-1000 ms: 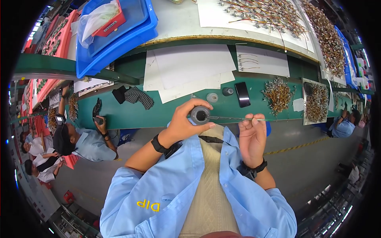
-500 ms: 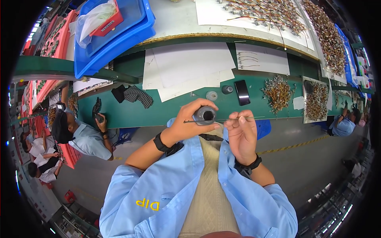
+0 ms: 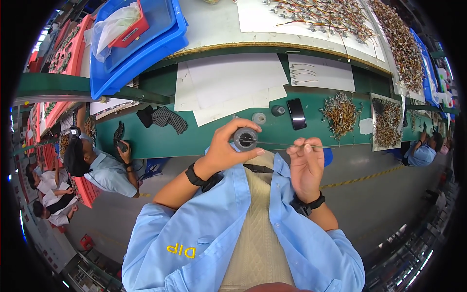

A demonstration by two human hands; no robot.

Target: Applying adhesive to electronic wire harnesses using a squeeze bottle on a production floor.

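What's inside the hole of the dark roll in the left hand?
The roll sits in the left hand. A thin wire bundle runs from its dark centre to the right hand. Whether the wire passes through is hidden; fingers cover the roll's back.

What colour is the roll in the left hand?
Dark grey roll, seen in the head view.

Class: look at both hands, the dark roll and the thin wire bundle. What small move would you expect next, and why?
Probably the left hand turns the tape roll around the wire bundle, because the right hand holds the bundle level with its end at the roll.
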